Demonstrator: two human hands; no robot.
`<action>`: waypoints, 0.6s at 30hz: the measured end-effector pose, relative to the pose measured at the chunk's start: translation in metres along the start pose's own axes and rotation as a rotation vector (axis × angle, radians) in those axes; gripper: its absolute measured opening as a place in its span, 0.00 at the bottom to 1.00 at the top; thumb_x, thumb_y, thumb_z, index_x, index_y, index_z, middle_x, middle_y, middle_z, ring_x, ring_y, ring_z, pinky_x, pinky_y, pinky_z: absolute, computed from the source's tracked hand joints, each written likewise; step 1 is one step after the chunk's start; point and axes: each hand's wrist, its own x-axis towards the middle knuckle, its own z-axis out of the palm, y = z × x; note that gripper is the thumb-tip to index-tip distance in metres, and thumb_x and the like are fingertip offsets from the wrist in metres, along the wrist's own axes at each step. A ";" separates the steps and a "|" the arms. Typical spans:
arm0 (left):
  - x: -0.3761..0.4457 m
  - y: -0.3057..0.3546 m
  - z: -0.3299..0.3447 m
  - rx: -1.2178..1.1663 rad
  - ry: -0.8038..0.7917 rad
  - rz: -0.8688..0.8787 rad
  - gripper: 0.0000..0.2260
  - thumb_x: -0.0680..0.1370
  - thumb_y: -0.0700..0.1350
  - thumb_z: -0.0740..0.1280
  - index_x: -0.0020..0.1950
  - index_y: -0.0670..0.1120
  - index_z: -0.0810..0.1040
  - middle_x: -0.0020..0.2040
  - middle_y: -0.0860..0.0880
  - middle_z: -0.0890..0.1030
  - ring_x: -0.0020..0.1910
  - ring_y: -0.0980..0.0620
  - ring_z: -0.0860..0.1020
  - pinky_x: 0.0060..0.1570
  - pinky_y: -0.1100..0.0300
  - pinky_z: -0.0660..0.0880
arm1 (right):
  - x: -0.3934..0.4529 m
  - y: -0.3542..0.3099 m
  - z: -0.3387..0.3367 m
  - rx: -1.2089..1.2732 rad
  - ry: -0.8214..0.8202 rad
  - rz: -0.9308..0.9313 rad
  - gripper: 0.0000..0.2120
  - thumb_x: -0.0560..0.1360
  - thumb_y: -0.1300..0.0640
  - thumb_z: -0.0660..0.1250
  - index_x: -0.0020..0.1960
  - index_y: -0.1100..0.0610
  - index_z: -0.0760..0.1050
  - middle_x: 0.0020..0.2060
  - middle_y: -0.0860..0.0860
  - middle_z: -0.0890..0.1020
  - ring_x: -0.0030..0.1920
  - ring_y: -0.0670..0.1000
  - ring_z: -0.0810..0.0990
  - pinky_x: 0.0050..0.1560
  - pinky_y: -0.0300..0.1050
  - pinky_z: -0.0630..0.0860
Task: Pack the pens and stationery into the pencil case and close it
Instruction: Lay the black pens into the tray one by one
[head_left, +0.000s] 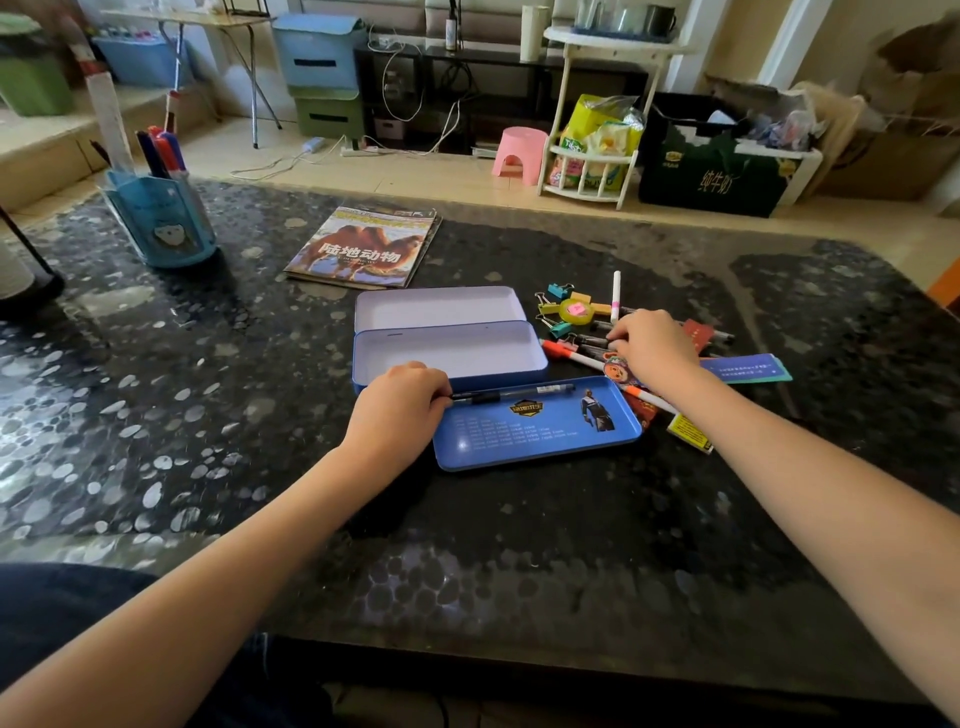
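Note:
A blue tin pencil case (363, 371) lies open in the middle of the table, white inside and holding nothing, with its hinged lid (441, 307) flat behind it. A loose blue tray (535, 436) sits in front of it. My left hand (400, 410) grips the end of a black pen (519, 393), which lies along the tray's far edge. My right hand (654, 353) is down on the stationery pile, its fingertips curled onto a dark pen (592, 340). In the pile I see binder clips (555, 306), a white pen (616, 293), an orange-capped pen (563, 354) and a blue ruler (753, 370).
A camel magazine (363, 249) lies behind the case. A blue pen holder (166, 228) with markers stands at the far left, next to a black stand (31, 280). The dark patterned table (519, 545) stretches toward me.

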 end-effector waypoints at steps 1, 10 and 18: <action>0.000 0.000 0.000 0.003 -0.001 0.003 0.08 0.78 0.43 0.63 0.50 0.45 0.81 0.48 0.47 0.80 0.45 0.48 0.77 0.43 0.55 0.75 | -0.001 -0.001 0.000 -0.008 0.007 -0.007 0.11 0.77 0.59 0.65 0.58 0.57 0.79 0.55 0.55 0.81 0.51 0.55 0.80 0.41 0.45 0.73; 0.001 0.001 0.000 -0.063 -0.023 -0.026 0.06 0.76 0.43 0.66 0.48 0.46 0.82 0.47 0.48 0.80 0.47 0.48 0.77 0.47 0.50 0.77 | -0.043 -0.029 -0.016 0.452 0.245 -0.494 0.06 0.72 0.64 0.70 0.49 0.60 0.79 0.45 0.54 0.81 0.48 0.51 0.78 0.49 0.39 0.73; 0.005 -0.001 -0.006 -0.212 -0.057 -0.081 0.05 0.73 0.41 0.70 0.47 0.44 0.85 0.45 0.48 0.84 0.44 0.52 0.80 0.50 0.59 0.76 | -0.095 -0.070 0.004 0.485 -0.134 -0.683 0.04 0.69 0.64 0.74 0.44 0.59 0.83 0.41 0.49 0.81 0.44 0.45 0.77 0.45 0.29 0.70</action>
